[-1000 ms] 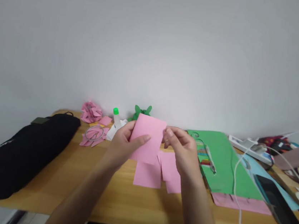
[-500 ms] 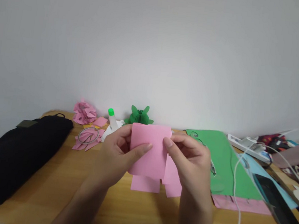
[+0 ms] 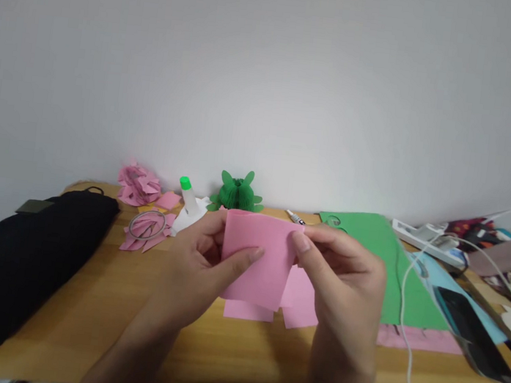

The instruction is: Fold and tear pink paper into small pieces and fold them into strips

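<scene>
While the left hand [image 3: 198,271] clamps the pink paper [image 3: 259,278], thumb across its front, the right hand [image 3: 342,275] pinches the paper's upper right corner. Both hold it above the wooden table [image 3: 84,313].

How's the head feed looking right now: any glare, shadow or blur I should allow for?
Head view: a soft bright patch on the wall, dimmer toward the corners; head view: a soft shadow on the desk below the held pink paper; head view: the pink object at the right edge looks smeared.
</scene>
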